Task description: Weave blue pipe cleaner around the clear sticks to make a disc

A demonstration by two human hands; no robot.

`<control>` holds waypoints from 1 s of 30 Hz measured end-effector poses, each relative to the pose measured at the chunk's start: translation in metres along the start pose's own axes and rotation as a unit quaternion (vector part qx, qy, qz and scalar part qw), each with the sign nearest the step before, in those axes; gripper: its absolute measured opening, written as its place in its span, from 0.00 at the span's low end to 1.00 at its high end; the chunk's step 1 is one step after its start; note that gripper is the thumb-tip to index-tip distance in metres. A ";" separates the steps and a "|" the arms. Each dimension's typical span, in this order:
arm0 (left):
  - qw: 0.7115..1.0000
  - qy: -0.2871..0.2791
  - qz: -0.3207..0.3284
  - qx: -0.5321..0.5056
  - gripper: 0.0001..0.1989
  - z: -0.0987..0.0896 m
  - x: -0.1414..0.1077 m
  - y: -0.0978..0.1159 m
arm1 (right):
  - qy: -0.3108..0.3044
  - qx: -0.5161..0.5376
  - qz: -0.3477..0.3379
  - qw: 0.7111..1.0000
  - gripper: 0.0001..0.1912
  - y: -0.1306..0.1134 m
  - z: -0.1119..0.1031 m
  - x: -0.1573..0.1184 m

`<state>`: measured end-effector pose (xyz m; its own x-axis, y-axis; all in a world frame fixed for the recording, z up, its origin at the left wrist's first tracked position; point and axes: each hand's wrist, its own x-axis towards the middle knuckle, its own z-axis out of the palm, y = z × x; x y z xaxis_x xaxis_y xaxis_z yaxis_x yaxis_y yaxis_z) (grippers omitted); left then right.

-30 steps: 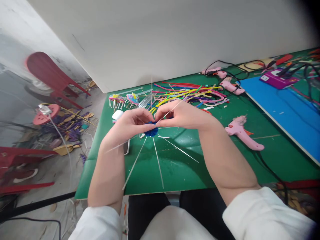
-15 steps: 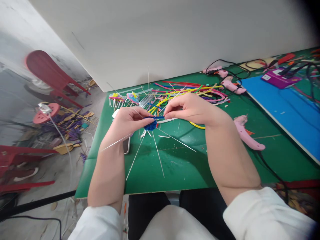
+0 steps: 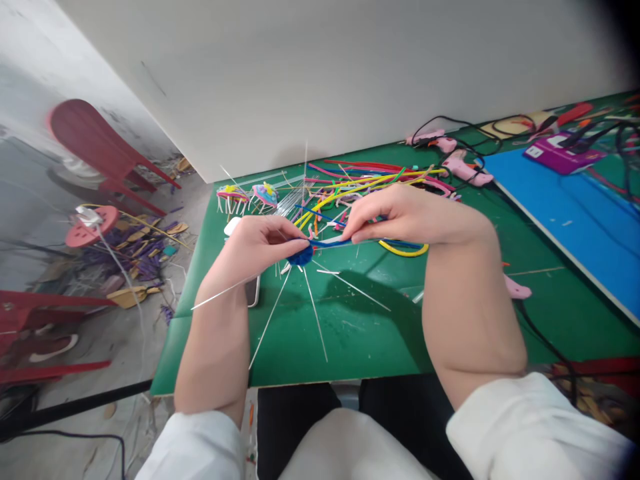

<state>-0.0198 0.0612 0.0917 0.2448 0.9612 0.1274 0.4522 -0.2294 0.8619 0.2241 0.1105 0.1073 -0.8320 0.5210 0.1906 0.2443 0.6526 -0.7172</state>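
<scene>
Between its thumb and fingers, my left hand [image 3: 263, 245] pinches a small round blue fuzzy piece [image 3: 301, 257]. Thin pale spokes [image 3: 316, 317] stick out from this piece in several directions, one of them crossing my left wrist. A blue pipe cleaner [image 3: 327, 244] runs from the round piece to my right hand [image 3: 383, 215], whose thumb and fingertips are closed on it. Both hands hover over the green table [image 3: 350, 353]. Part of the blue piece is hidden behind my left thumb.
Behind my hands lie many coloured pipe cleaners [image 3: 395, 179] and two small decorated umbrella shapes [image 3: 265, 194]. Pink glue guns [image 3: 467, 168] with black cords lie to the right, near a blue board [image 3: 565, 220] and a purple box [image 3: 563, 153]. A phone [image 3: 253, 292] is beside my left wrist.
My right hand has moved right, away from the left, and a longer stretch of blue pipe cleaner shows between them. The spokes have shifted slightly; my left hand has barely moved.
</scene>
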 end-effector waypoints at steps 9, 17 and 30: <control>0.997 0.006 0.007 0.071 0.06 0.002 -0.001 -0.002 | 0.047 -0.169 0.050 0.983 0.09 -0.012 0.007 -0.004; 0.995 0.069 -0.013 0.076 0.06 0.007 0.007 -0.009 | 0.069 -0.385 0.001 0.920 0.15 -0.047 0.036 -0.001; 0.987 -0.034 0.022 0.158 0.05 0.015 0.005 -0.006 | 0.177 -0.395 -0.003 0.902 0.13 -0.036 0.043 0.021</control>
<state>-0.0090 0.0651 0.0796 0.3230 0.9390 0.1182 0.6817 -0.3175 0.6592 0.1764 0.0741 0.1078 -0.6576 0.5681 0.4948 0.6349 0.7715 -0.0419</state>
